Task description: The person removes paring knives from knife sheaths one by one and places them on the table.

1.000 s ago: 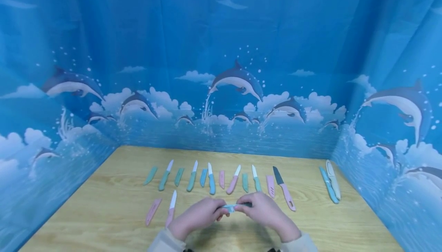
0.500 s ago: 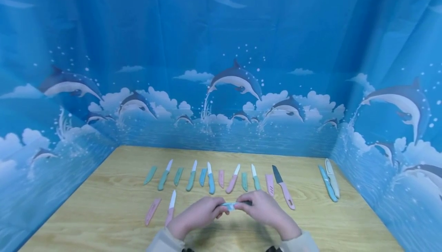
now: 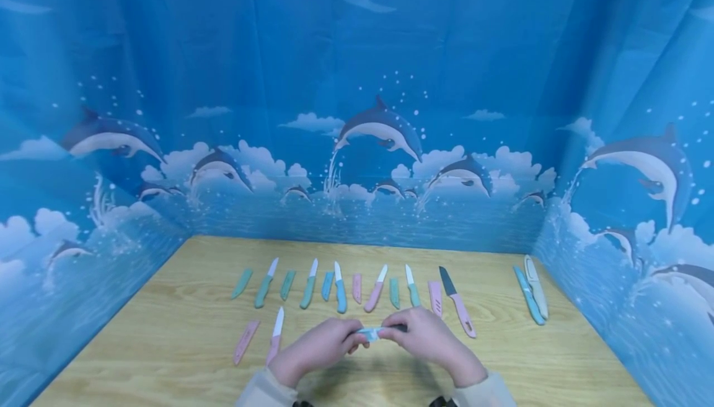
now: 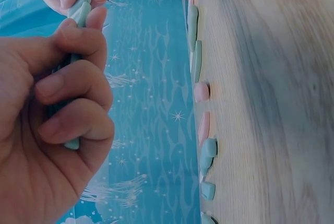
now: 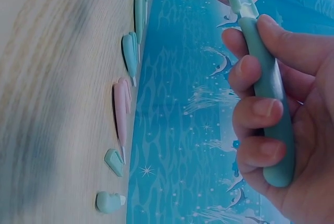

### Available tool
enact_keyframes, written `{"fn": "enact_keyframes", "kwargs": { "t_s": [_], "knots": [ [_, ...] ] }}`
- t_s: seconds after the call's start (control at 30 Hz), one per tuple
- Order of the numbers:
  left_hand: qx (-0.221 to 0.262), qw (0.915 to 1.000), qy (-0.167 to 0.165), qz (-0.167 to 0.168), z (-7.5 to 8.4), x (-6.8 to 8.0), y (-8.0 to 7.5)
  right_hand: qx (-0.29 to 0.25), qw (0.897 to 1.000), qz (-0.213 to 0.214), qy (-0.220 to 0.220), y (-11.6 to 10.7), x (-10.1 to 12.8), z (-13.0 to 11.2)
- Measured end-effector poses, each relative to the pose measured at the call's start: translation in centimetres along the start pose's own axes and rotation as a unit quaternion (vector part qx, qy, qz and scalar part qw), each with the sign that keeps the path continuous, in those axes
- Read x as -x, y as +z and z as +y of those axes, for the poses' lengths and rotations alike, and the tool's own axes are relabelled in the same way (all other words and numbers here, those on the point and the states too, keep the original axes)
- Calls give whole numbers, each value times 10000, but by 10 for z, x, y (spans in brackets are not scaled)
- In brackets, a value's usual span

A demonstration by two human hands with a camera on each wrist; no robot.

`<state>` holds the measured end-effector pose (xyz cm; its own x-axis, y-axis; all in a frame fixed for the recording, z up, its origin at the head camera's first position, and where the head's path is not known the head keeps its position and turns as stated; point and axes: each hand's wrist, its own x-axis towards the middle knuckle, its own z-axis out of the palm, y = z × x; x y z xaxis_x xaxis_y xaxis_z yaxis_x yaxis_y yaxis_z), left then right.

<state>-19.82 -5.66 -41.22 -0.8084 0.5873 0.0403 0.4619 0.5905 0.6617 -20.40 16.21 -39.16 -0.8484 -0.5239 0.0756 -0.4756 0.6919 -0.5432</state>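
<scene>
In the head view both hands meet above the front of the table. My right hand (image 3: 426, 339) grips the green handle of a paring knife (image 5: 271, 85), fingers curled round it along the palm. My left hand (image 3: 326, 348) holds a slim green blade sheath (image 4: 79, 14), pinched near its mouth, with the far end showing by the palm. Sheath and handle lie end to end in one line, the sheath mouth right at the front of the handle. The blade is hidden inside the sheath and behind fingers.
A row of bare knives, among them a blue knife (image 3: 341, 292) and a dark-bladed pink knife (image 3: 463, 317), alternates with sheaths behind the hands. A pink sheath (image 3: 246, 342) and pink knife (image 3: 274, 348) lie front left. Two sheathed knives (image 3: 537, 289) lie far right. A dolphin-print curtain (image 3: 357, 85) surrounds the table.
</scene>
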Motion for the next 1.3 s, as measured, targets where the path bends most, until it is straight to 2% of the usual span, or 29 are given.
{"fn": "enact_keyframes", "kwargs": {
  "t_s": [0.7,1.3],
  "knots": [
    [88,9999,-56,-4,0,0,0,141,9999,71,7,-1,1,3],
    [130,9999,-84,-56,-2,0,-1,16,10000,-12,66,-3,2,6]
  ]
}}
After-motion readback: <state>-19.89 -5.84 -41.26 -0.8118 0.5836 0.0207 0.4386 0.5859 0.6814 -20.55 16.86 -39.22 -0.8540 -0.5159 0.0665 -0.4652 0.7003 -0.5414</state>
